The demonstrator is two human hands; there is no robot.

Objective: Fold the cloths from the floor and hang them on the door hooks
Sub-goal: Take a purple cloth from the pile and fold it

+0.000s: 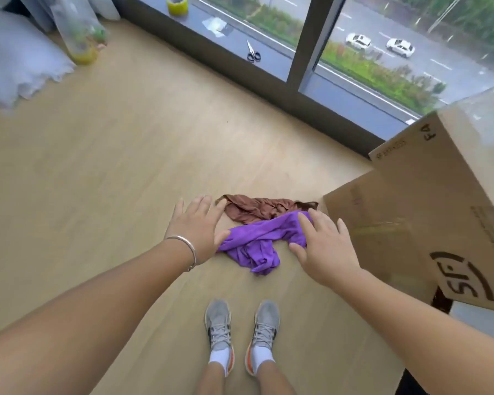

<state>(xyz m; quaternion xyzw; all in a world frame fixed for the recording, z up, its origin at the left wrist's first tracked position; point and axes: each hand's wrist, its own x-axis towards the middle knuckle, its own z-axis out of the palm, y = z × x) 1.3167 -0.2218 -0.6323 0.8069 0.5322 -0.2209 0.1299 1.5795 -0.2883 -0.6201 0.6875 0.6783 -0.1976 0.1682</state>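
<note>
We seem to be in a sparsely furnished upper-floor room: pale wood floor (pixel 97 166), big window (pixel 382 52) over a road with cars, shipping boxes (pixel 428 223), scissors (pixel 253 52) and tape (pixel 177 4) on the sill.
</note>
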